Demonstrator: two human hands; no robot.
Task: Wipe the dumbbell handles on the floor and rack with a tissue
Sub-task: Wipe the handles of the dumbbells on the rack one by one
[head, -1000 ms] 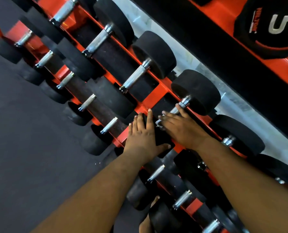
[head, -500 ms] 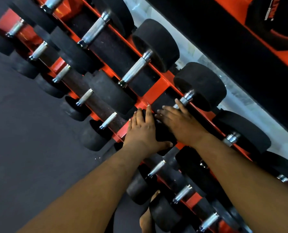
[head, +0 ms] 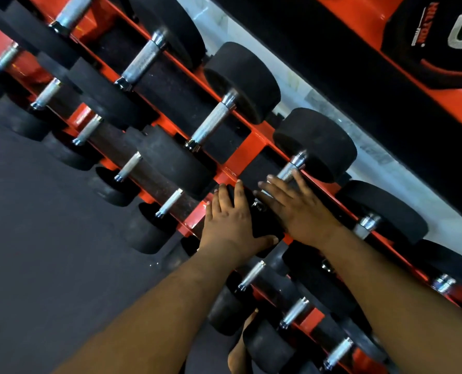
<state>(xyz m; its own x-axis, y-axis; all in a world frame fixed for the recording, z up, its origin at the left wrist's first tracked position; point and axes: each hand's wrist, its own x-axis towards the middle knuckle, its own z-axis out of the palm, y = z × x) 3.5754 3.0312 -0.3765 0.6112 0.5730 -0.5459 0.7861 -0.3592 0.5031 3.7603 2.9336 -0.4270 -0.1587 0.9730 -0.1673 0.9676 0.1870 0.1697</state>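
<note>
Dark rubber floor [head: 35, 252] lower left; red rack [head: 240, 155] crosses diagonally. Left hand [head: 231, 222] and right hand [head: 297, 209]: each grip wide, flat on a dumbbell [head: 316, 144].

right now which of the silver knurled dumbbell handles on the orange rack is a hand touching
The top-row silver knurled handle under the right hand, whose fingers lie across it. Every other handle on the orange rack is bare.

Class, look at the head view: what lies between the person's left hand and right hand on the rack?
In the head view, the black weight head of a racked dumbbell lies between the left hand and right hand.
</note>
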